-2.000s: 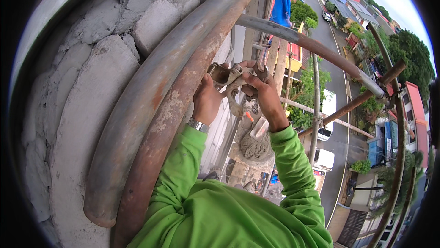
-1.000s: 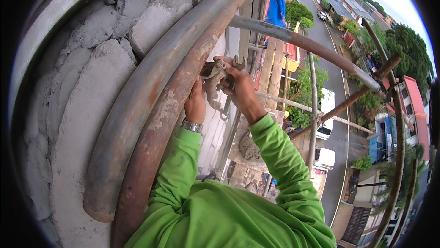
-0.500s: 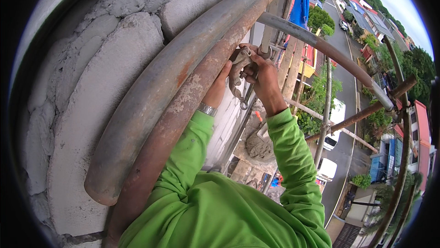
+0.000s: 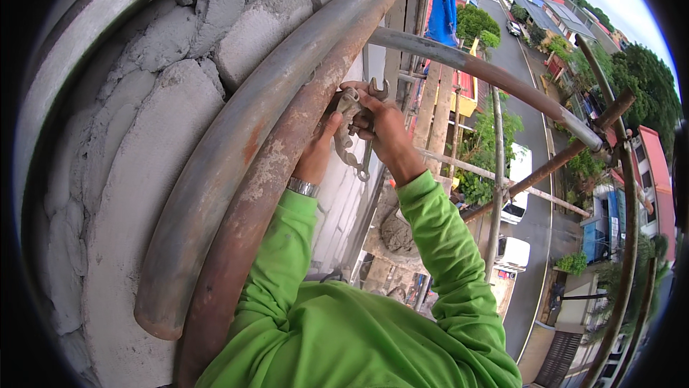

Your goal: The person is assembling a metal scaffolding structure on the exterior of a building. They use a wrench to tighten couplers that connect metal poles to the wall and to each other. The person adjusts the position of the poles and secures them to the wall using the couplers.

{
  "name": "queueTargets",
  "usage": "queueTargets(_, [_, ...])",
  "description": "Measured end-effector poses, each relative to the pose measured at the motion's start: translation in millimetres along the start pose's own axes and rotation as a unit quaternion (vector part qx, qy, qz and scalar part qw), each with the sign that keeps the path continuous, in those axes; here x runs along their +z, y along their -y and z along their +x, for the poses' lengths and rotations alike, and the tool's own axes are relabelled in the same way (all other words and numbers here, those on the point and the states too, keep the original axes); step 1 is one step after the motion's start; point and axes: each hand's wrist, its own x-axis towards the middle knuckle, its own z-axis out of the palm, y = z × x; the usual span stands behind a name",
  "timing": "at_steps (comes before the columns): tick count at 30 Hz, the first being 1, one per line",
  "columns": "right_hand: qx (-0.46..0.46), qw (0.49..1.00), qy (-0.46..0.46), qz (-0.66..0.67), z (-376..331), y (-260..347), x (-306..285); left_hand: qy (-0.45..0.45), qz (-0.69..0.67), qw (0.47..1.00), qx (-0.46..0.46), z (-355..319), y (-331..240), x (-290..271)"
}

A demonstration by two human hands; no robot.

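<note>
Head view: hands (image 4: 316, 150) (image 4: 386, 130) close together

Bright-green long-sleeve top (image 4: 352, 338) on this one, soft folds across the torso. Sleeves (image 4: 448, 244) creased, running to the wrists. Silver-toned metal band (image 4: 302, 187) on the left wrist; watch or bracelet, can't tell from here. Left hand (image 4: 316, 155) and right hand (image 4: 387, 133) bare.

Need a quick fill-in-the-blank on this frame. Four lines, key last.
The ____ hand grips the combination wrench.
A metal wristband circles the ____ wrist.
The sleeves reaching toward the scaffold clamp are ____.
The sheet hanging at the picture's top is ____.

Missing words: right; left; green; blue.
</note>
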Motion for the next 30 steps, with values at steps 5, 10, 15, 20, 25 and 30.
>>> queueTargets(5, [0.005,1.0,-0.002,-0.019,1.1,2.0,0.6,-0.005,-0.04,0.999,-0.027,-3.8,-8.2,1.8])
queueTargets(10, [-0.003,1.0,0.012,-0.022,6.9,-0.4,-8.5,-0.009,-0.065,0.997,-0.032,-0.9,-4.7,4.7])
queueTargets(15, [0.009,1.0,-0.003,-0.007,6.1,1.9,-9.5,0.016,-0.111,0.994,-0.008,4.8,3.5,10.3])
queueTargets(20, [0.024,0.999,-0.036,0.031,1.7,-9.4,-27.9,-0.003,-0.142,0.988,0.06,11.0,13.6,25.2])
queueTargets(25, [0.03,0.993,-0.092,0.062,1.1,-16.1,-60.9,-0.006,-0.184,0.983,0.024,10.3,27.0,53.8])
queueTargets(30, [-0.005,0.988,-0.146,0.045,-18.3,-6.1,-94.4,0.145,-0.149,0.975,-0.081,20.6,30.3,69.0])
